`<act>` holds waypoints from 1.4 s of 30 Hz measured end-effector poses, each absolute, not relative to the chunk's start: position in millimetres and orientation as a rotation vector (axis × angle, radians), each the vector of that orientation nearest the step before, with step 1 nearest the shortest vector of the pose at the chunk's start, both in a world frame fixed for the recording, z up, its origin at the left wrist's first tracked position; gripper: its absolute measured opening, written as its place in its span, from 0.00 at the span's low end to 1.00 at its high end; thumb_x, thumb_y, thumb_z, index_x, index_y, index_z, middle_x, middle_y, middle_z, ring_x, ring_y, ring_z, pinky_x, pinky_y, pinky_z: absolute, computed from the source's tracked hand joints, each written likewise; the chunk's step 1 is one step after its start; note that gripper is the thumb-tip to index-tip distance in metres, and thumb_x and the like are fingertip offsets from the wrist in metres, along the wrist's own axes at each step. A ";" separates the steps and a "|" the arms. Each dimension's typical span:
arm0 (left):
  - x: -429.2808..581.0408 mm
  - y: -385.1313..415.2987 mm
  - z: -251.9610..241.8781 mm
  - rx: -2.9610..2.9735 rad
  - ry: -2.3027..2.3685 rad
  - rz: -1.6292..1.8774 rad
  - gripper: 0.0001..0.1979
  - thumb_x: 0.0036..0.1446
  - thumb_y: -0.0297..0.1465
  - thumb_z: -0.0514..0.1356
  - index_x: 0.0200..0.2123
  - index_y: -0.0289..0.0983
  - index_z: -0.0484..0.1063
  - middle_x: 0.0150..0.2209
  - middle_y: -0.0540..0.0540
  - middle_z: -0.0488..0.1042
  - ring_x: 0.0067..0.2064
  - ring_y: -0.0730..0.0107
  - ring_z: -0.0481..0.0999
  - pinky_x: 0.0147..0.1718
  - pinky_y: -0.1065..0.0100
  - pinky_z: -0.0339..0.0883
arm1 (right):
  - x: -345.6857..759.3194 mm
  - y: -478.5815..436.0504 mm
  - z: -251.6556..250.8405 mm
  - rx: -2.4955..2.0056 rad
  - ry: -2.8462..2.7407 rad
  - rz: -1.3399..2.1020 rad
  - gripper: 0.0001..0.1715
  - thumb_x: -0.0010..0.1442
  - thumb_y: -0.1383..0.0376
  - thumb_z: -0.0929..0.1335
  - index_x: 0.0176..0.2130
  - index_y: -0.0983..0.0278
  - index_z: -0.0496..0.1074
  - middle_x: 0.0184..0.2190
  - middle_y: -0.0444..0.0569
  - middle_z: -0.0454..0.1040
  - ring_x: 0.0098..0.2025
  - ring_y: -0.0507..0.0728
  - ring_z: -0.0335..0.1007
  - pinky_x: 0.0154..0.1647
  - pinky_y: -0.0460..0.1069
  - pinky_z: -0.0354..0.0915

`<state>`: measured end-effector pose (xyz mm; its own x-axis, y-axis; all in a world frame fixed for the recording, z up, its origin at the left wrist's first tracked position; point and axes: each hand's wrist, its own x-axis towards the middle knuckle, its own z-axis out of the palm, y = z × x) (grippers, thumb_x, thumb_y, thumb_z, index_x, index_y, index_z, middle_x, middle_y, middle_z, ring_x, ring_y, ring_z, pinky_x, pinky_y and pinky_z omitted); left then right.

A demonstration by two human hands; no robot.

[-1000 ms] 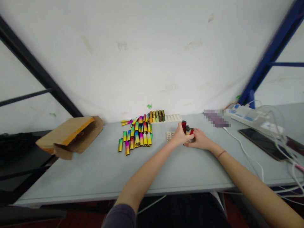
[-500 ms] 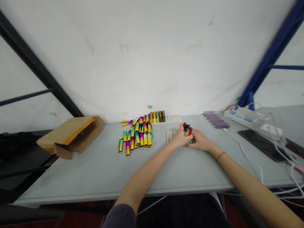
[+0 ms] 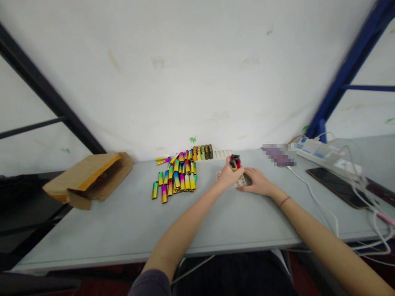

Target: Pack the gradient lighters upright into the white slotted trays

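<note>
My left hand (image 3: 230, 174) is closed around a bunch of lighters (image 3: 235, 161), whose black tops and red parts stick out above the fingers. Below that hand lies a white tray with rows of holes (image 3: 218, 176), partly covered by both hands. My right hand (image 3: 257, 182) grips the tray's right end, fingers on the far side and thumb on the near side. To the left, shiny rainbow-coloured lighter sleeves (image 3: 176, 181) lie in a loose pile. Behind them, gold-and-green cylindrical pieces (image 3: 203, 153) stand in rows against a second white holed tray (image 3: 224, 154).
An open cardboard box (image 3: 88, 176) rests at the table's left end. On the right are a pixelated purple item (image 3: 277, 155), a dark phone (image 3: 336, 187), a white power strip (image 3: 327, 156) and loose white cables (image 3: 314, 199). A wall (image 3: 191, 82) rises behind the table.
My left hand has moved slightly left with the lighters, away from my right hand. More of the tray's right end shows between the hands. The camera view has shifted a little.
</note>
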<state>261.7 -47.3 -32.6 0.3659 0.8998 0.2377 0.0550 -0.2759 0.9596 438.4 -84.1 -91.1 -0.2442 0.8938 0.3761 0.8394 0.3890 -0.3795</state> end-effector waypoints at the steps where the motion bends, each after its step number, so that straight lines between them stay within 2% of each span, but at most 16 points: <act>1: 257.0 -47.4 -30.6 1.582 0.886 1.087 0.17 0.51 0.23 0.65 0.42 0.40 0.64 0.33 0.55 0.72 0.35 0.72 0.74 0.44 0.67 0.72 | 439.9 -84.0 -90.3 -1.470 -2.117 0.140 0.38 0.53 0.47 0.77 0.56 0.63 0.75 0.56 0.61 0.79 0.58 0.72 0.75 0.62 0.65 0.67; 6: 218.2 -48.2 -22.1 1.320 0.923 1.061 0.09 0.51 0.25 0.63 0.35 0.39 0.66 0.29 0.54 0.70 0.30 0.74 0.73 0.35 0.68 0.74 | 469.3 -89.1 -88.0 -1.655 -2.048 0.013 0.33 0.53 0.47 0.76 0.53 0.61 0.77 0.53 0.60 0.81 0.54 0.73 0.77 0.58 0.65 0.70; 8: 200.8 -48.4 -23.1 1.314 0.946 1.035 0.08 0.51 0.27 0.63 0.33 0.39 0.66 0.27 0.55 0.69 0.28 0.74 0.71 0.30 0.70 0.71 | 488.8 -91.4 -89.1 -1.781 -1.996 -0.049 0.30 0.54 0.47 0.75 0.51 0.61 0.79 0.50 0.60 0.83 0.52 0.73 0.78 0.56 0.63 0.71; 10: 186.9 -49.3 -26.7 1.338 0.982 1.042 0.09 0.48 0.27 0.65 0.32 0.38 0.67 0.25 0.55 0.68 0.27 0.75 0.69 0.28 0.72 0.67 | 505.7 -91.1 -91.2 -1.859 -1.967 -0.063 0.30 0.54 0.47 0.75 0.51 0.61 0.79 0.52 0.60 0.82 0.53 0.73 0.78 0.56 0.63 0.71; 13: 175.3 -52.5 -33.5 1.355 1.007 1.040 0.10 0.46 0.27 0.66 0.32 0.38 0.68 0.26 0.55 0.68 0.27 0.75 0.68 0.28 0.73 0.65 | 518.0 -84.1 -94.2 -1.947 -1.881 -0.137 0.35 0.58 0.47 0.72 0.58 0.63 0.77 0.54 0.64 0.80 0.54 0.76 0.78 0.54 0.65 0.71; 15: 172.9 -55.2 -36.7 1.358 1.004 1.035 0.10 0.45 0.26 0.65 0.32 0.38 0.68 0.26 0.55 0.69 0.28 0.76 0.68 0.30 0.73 0.65 | 518.3 -75.4 -95.0 -1.973 -1.852 -0.179 0.33 0.61 0.49 0.70 0.59 0.61 0.77 0.53 0.63 0.81 0.54 0.76 0.77 0.54 0.66 0.70; 18: 173.0 -58.8 -38.6 1.366 1.001 1.026 0.11 0.45 0.24 0.65 0.34 0.38 0.69 0.27 0.54 0.71 0.29 0.75 0.69 0.32 0.72 0.67 | 515.2 -57.0 -93.5 -2.060 -1.814 -0.227 0.26 0.65 0.51 0.67 0.55 0.62 0.81 0.51 0.63 0.82 0.52 0.74 0.79 0.53 0.65 0.70; 22: 174.1 -62.2 -37.1 1.349 0.982 1.035 0.13 0.43 0.23 0.65 0.34 0.38 0.69 0.28 0.55 0.71 0.31 0.75 0.71 0.34 0.71 0.69 | 510.9 -27.1 -87.2 -2.155 -1.768 -0.271 0.25 0.67 0.55 0.66 0.52 0.68 0.82 0.47 0.68 0.83 0.49 0.73 0.80 0.51 0.64 0.70; 25: 174.6 -65.0 -34.4 1.254 0.998 1.036 0.14 0.43 0.21 0.65 0.35 0.38 0.68 0.30 0.54 0.72 0.30 0.76 0.72 0.30 0.73 0.69 | 504.0 -10.1 -79.9 -2.213 -1.745 -0.204 0.25 0.69 0.59 0.64 0.56 0.68 0.80 0.51 0.70 0.81 0.53 0.74 0.77 0.52 0.65 0.69; 30: 176.1 -68.3 -30.3 1.026 1.058 0.987 0.14 0.46 0.19 0.65 0.36 0.37 0.69 0.33 0.51 0.74 0.26 0.78 0.72 0.23 0.74 0.67 | 488.3 -6.4 -69.5 -2.343 -1.672 -0.139 0.28 0.69 0.61 0.62 0.64 0.63 0.74 0.62 0.64 0.75 0.57 0.74 0.71 0.53 0.65 0.68; 33: 175.0 -65.8 -26.7 0.948 1.027 1.035 0.13 0.48 0.20 0.68 0.35 0.36 0.70 0.34 0.50 0.75 0.29 0.77 0.74 0.25 0.74 0.70 | 474.5 -11.6 -69.0 -2.231 -1.647 -0.260 0.31 0.68 0.59 0.63 0.65 0.69 0.71 0.63 0.68 0.72 0.59 0.75 0.68 0.55 0.64 0.66; 36: 168.0 -58.3 -19.7 0.913 0.997 1.075 0.14 0.50 0.23 0.72 0.36 0.36 0.71 0.36 0.48 0.76 0.33 0.73 0.77 0.30 0.71 0.75 | 452.9 -15.2 -71.6 -2.023 -1.721 -0.310 0.30 0.66 0.61 0.64 0.62 0.74 0.72 0.61 0.70 0.73 0.62 0.73 0.67 0.60 0.63 0.63; 39: 154.5 -47.5 -10.0 0.915 0.987 1.122 0.17 0.50 0.25 0.75 0.39 0.37 0.71 0.37 0.47 0.77 0.36 0.69 0.80 0.37 0.64 0.80 | 426.0 -18.8 -73.0 -1.843 -1.856 -0.236 0.26 0.64 0.63 0.65 0.57 0.73 0.75 0.57 0.68 0.77 0.61 0.71 0.69 0.64 0.62 0.62; 42: 140.0 -37.7 -3.8 0.968 0.962 1.182 0.22 0.48 0.27 0.77 0.43 0.37 0.73 0.37 0.47 0.79 0.39 0.66 0.82 0.43 0.58 0.81 | 396.6 -27.0 -69.6 -1.629 -2.022 -0.051 0.19 0.64 0.64 0.67 0.51 0.69 0.78 0.53 0.64 0.80 0.57 0.69 0.75 0.62 0.60 0.65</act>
<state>140.0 -37.7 -3.8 0.1216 0.9889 -0.0853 -0.2848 0.1171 0.9514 396.6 -27.0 -69.6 -0.1255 0.8959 0.4262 0.9162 0.2694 -0.2966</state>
